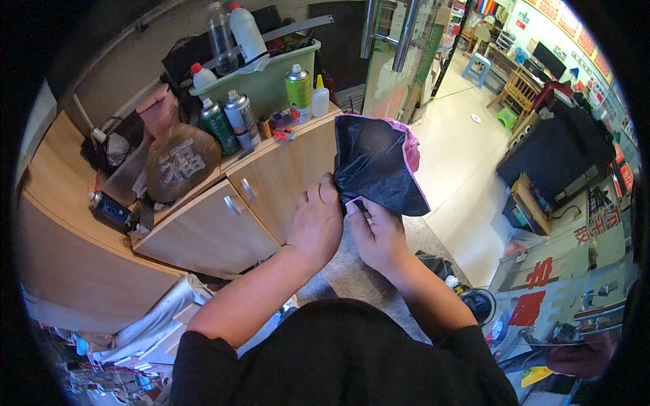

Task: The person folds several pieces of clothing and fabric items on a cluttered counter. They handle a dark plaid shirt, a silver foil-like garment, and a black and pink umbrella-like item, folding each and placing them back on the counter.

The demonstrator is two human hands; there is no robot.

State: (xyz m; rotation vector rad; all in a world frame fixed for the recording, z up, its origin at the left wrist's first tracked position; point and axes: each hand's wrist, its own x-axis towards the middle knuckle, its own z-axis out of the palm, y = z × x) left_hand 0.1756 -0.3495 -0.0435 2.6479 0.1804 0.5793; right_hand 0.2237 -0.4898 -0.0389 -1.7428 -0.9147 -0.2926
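Note:
In front of me I hold a piece of thin, shiny black fabric (376,162) with a pink border and a pink reverse side. It resembles the canopy of a folding umbrella, though no frame shows. My left hand (316,223) is closed around its gathered lower left corner, back of the hand turned up. With thumb and fingers, my right hand (378,231) pinches the pink hem just beside it. The fabric fans out above both hands, and its right edge curls over to bare the pink side. What lies inside my left fist is hidden.
Left stands a wooden cabinet (208,233), one door ajar. On it are a carved stone (183,162), spray cans (219,127), red-handled pliers (283,133) and a loaded green bin (269,81). A glass door (391,66) stands beyond; black equipment (553,152) sits right.

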